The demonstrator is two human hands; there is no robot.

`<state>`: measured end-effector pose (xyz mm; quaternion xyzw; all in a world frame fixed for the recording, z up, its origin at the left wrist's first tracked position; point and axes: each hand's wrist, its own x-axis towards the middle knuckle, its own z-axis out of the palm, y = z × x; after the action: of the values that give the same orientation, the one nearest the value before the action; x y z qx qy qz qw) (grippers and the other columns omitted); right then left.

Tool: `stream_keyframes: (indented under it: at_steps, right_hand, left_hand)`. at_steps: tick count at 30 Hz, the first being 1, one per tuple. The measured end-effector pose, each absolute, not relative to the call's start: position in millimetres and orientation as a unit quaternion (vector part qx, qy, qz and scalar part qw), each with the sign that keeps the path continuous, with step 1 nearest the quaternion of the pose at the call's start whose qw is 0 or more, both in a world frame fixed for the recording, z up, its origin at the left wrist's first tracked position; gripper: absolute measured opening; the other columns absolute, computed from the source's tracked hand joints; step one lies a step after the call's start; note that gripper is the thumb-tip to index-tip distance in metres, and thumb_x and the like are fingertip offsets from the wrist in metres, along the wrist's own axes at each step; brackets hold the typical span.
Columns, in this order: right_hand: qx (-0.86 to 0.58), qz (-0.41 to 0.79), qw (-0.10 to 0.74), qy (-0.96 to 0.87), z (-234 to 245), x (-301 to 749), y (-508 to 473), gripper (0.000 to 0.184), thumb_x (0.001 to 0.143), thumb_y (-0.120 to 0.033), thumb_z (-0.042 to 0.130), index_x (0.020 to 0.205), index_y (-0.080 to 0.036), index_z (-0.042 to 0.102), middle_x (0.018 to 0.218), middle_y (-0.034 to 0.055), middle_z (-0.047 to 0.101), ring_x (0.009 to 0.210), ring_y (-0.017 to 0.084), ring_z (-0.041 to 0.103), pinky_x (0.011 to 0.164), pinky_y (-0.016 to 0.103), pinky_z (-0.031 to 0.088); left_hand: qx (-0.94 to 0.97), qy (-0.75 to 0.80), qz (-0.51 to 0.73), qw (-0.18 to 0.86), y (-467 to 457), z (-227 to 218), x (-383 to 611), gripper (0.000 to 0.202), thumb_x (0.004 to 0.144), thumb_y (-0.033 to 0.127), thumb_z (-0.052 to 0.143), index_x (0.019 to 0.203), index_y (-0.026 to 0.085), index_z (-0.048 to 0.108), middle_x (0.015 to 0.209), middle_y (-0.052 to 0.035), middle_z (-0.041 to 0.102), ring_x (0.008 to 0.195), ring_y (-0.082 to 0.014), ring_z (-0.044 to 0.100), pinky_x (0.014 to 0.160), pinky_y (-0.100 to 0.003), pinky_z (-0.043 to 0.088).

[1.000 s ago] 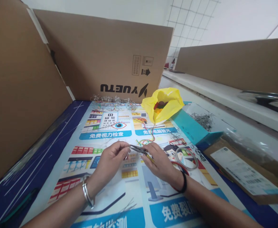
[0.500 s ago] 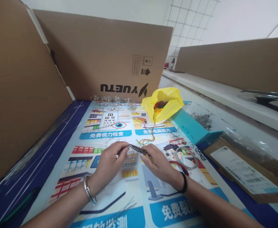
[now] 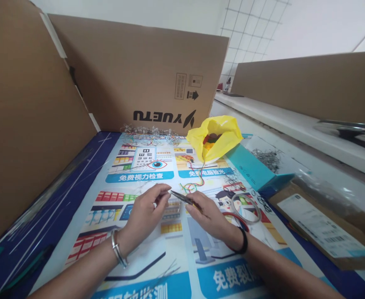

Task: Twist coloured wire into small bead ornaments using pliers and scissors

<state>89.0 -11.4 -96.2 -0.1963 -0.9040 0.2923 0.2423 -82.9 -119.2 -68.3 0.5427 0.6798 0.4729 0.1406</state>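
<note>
My left hand [image 3: 146,214] is closed in a pinch, thumb against forefinger, on what looks like a thin wire, mostly hidden by the fingers. Pliers [image 3: 181,197] with dark jaws and yellowish handles are gripped in my right hand [image 3: 209,216]. Their jaw tips meet the left fingertips above the printed sheet [image 3: 182,253]. Whether the jaws are closed on the wire is too small to tell. Beyond the hands, red, green and yellow strands [image 3: 198,182] trail from a yellow bag [image 3: 223,124]. Right of my right hand lies a coil of silvery wire [image 3: 259,214].
Cardboard panels [image 3: 132,70] wall off the back and left. Tangled wire pieces [image 3: 151,132] lie along the back edge. To the right are a teal box [image 3: 247,166], more metal bits [image 3: 266,160] and a labelled brown package [image 3: 322,232]. Long thin rods [image 3: 45,203] lie left.
The pliers have angled slightly, and my left fingers have shifted a little at their tips. The whole view has moved slightly; otherwise both hands keep their places.
</note>
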Motion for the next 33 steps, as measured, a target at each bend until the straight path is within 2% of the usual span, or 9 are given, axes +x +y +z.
stream_keyframes:
  at_steps: [4, 12, 15, 17, 20, 23, 28, 33]
  right_hand:
    - [-0.195, 0.296, 0.232, -0.906, -95.7, 88.5, -11.6, 0.019, 0.089, -0.03, 0.044, 0.099, -0.019, 0.055, 0.09, 0.0048, 0.058, 0.085, 0.017, 0.053, 0.075, 0.03, 0.043]
    - [-0.205, 0.28, 0.208, -0.914, -97.5, 89.0, -11.7, 0.017, 0.089, -0.029, 0.044, 0.097, -0.02, 0.056, 0.089, 0.0043, 0.059, 0.084, 0.017, 0.053, 0.073, 0.03, 0.042]
    - [-0.2, 0.273, 0.211, -0.917, -97.2, 89.9, -11.9, 0.018, 0.089, -0.03, 0.044, 0.099, -0.02, 0.055, 0.09, 0.0049, 0.059, 0.085, 0.018, 0.052, 0.074, 0.031, 0.042]
    - [-0.198, 0.271, 0.216, -0.917, -96.1, 90.2, -12.3, 0.019, 0.089, -0.031, 0.043, 0.1, -0.02, 0.055, 0.091, 0.0055, 0.059, 0.087, 0.018, 0.052, 0.075, 0.031, 0.041]
    - [-0.196, 0.268, 0.221, -0.917, -94.7, 90.1, -12.5, 0.02, 0.089, -0.032, 0.043, 0.1, -0.019, 0.054, 0.091, 0.0063, 0.058, 0.086, 0.018, 0.051, 0.075, 0.032, 0.041]
    - [-0.187, 0.268, 0.229, -0.917, -95.0, 90.1, -12.2, 0.019, 0.089, -0.032, 0.043, 0.098, -0.019, 0.054, 0.09, 0.0062, 0.057, 0.085, 0.018, 0.051, 0.074, 0.031, 0.041]
    - [-0.171, 0.272, 0.237, -0.917, -96.4, 90.9, -12.2, 0.019, 0.09, -0.033, 0.042, 0.097, -0.019, 0.052, 0.087, 0.0047, 0.056, 0.082, 0.017, 0.05, 0.072, 0.03, 0.041]
    - [-0.172, 0.268, 0.229, -0.92, -96.7, 91.4, -13.0, 0.018, 0.09, -0.032, 0.041, 0.096, -0.019, 0.052, 0.086, 0.0044, 0.055, 0.081, 0.017, 0.05, 0.072, 0.031, 0.041]
  left_hand:
    - [0.561, 0.675, 0.459, 0.138, -119.1, -70.1, -83.4, 0.016, 0.085, 0.023, 0.05, 0.099, 0.021, 0.054, 0.088, -0.0018, 0.068, 0.076, -0.0152, 0.065, 0.07, -0.026, 0.047]
    - [0.566, 0.668, 0.457, 0.158, -119.5, -69.8, -81.7, 0.009, 0.085, 0.019, 0.045, 0.093, 0.022, 0.047, 0.077, 0.0015, 0.064, 0.068, -0.0128, 0.062, 0.067, -0.026, 0.044]
    - [0.532, 0.665, 0.478, 0.214, -118.5, -65.7, -80.0, 0.002, 0.084, 0.02, 0.046, 0.082, 0.021, 0.046, 0.066, 0.0036, 0.06, 0.062, -0.0126, 0.059, 0.062, -0.025, 0.044]
    - [0.495, 0.643, 0.512, 0.281, -117.4, -63.2, -78.7, 0.006, 0.082, 0.022, 0.047, 0.077, 0.021, 0.044, 0.06, 0.0046, 0.056, 0.058, -0.0123, 0.057, 0.058, -0.025, 0.045]
    - [0.439, 0.582, 0.56, 0.395, -116.0, -60.3, -77.3, 0.011, 0.08, 0.027, 0.05, 0.077, 0.022, 0.041, 0.057, 0.0053, 0.054, 0.053, -0.0125, 0.052, 0.05, -0.024, 0.046]
    - [0.407, 0.54, 0.576, 0.458, -115.2, -59.0, -77.1, 0.015, 0.079, 0.028, 0.053, 0.078, 0.022, 0.039, 0.056, 0.0054, 0.053, 0.052, -0.0132, 0.05, 0.046, -0.025, 0.047]
    - [0.403, 0.518, 0.575, 0.489, -114.9, -60.8, -79.0, 0.014, 0.08, 0.024, 0.053, 0.079, 0.021, 0.039, 0.054, 0.0056, 0.055, 0.049, -0.01, 0.046, 0.045, -0.019, 0.039]
    - [0.411, 0.529, 0.579, 0.465, -114.2, -60.8, -78.0, 0.014, 0.078, 0.02, 0.053, 0.076, 0.02, 0.039, 0.053, 0.0066, 0.054, 0.052, -0.0079, 0.047, 0.052, -0.019, 0.036]
